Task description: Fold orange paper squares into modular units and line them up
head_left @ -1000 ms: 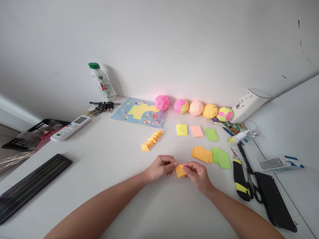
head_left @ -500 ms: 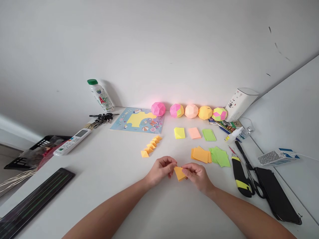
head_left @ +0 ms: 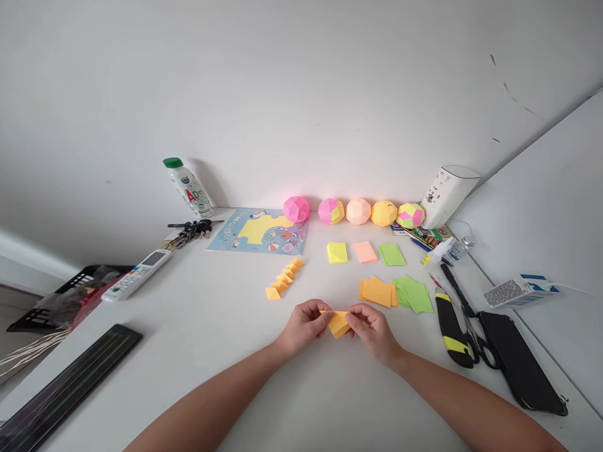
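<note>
Between my hands, above the white table, is an orange paper piece (head_left: 338, 325) with folded flaps. My left hand (head_left: 307, 325) pinches its left corner, and my right hand (head_left: 374, 331) grips its right side; the fingertips behind the paper are partly hidden. A slanting row of folded orange paper units (head_left: 285, 279) lies to the left, beyond my left hand. Orange paper sheets (head_left: 378, 292) are spread just beyond my right hand, overlapping green sheets (head_left: 414, 294). Farther back sit yellow (head_left: 337, 252), pink (head_left: 365, 252) and green (head_left: 392, 254) paper stacks.
Several faceted paper balls (head_left: 358, 211) line the wall, beside a blue picture sheet (head_left: 226, 236). A bottle (head_left: 191, 191), keys (head_left: 193, 230) and a remote control (head_left: 137, 274) stand or lie left. At right are a utility knife (head_left: 451, 326), scissors (head_left: 481, 348), a phone (head_left: 518, 358) and glue (head_left: 438, 252).
The held orange paper has turned, and its upper edge now spans between both hands. My left fingers have moved onto its left corner. The view has shifted slightly.
</note>
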Demonstrator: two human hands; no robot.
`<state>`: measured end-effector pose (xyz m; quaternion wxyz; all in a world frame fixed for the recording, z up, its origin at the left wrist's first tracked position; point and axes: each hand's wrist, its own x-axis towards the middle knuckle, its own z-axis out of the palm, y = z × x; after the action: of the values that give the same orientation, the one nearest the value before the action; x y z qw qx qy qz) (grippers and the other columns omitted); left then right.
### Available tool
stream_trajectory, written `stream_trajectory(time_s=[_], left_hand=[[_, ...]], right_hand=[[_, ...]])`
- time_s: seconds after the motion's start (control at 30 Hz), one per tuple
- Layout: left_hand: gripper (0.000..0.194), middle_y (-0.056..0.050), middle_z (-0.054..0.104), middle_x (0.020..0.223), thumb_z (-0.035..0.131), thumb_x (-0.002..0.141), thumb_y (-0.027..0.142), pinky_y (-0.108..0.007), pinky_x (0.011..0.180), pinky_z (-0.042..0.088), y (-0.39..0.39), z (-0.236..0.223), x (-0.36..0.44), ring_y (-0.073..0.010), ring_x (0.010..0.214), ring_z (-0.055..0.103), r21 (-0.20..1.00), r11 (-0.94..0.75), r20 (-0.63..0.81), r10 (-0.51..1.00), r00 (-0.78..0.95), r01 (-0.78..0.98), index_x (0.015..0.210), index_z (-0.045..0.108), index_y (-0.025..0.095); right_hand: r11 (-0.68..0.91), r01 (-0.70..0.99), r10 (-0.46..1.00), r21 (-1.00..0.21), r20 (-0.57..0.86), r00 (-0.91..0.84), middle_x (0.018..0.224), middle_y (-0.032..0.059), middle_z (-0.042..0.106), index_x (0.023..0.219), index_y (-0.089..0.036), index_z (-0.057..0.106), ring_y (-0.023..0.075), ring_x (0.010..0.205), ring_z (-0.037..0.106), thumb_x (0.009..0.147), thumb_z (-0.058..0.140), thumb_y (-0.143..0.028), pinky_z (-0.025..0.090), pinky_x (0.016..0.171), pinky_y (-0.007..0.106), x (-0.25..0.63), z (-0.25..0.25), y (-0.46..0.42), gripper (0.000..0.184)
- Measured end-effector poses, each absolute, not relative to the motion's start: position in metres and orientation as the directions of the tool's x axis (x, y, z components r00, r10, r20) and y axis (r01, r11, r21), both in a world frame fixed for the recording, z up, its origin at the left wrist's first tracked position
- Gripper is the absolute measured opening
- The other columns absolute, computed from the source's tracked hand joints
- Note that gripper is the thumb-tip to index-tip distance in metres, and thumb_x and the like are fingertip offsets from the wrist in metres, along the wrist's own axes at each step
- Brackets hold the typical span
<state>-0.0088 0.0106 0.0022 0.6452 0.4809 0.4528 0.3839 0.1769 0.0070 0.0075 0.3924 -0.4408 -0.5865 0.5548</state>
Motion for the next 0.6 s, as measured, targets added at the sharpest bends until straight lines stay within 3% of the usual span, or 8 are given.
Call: stream_trajectory(time_s=[0.33, 0.6], left_hand=[[0.028, 0.004, 0.047, 0.052, 0.057, 0.077, 0.042, -0.02, 0.046, 0.033, 0.009, 0.011, -0.009, -0.0068, 0.046, 0.039, 0.978, 0.207, -0.203, 0.913, 0.354, 0.025, 0.075, 0.06, 0.015], [0.023, 0.0, 0.055, 0.064, 0.056, 0.077, 0.037, -0.024, 0.051, 0.037, 0.006, 0.012, -0.008, -0.0092, 0.051, 0.045, 0.98, 0.2, -0.192, 0.912, 0.364, 0.014, 0.071, 0.063, 0.016]], right_hand=[[0.019, 0.052, 0.946, -0.998, 0.001, -0.325, 0.071, 0.0016, 0.062, 0.081, -0.017, 0.064, 0.0127, 0.058, 0.055, 0.081, 0.057, -0.037, 0.048, 0.056, 0.026, 0.178, 0.004, 0.008, 0.02], [0.008, 0.032, 0.932, -0.999, -0.004, -0.362, 0.068, 0.0007, 0.06, 0.078, -0.019, 0.066, 0.0148, 0.06, 0.055, 0.084, 0.052, -0.033, 0.046, 0.058, 0.028, 0.176, 0.013, 0.004, 0.021]])
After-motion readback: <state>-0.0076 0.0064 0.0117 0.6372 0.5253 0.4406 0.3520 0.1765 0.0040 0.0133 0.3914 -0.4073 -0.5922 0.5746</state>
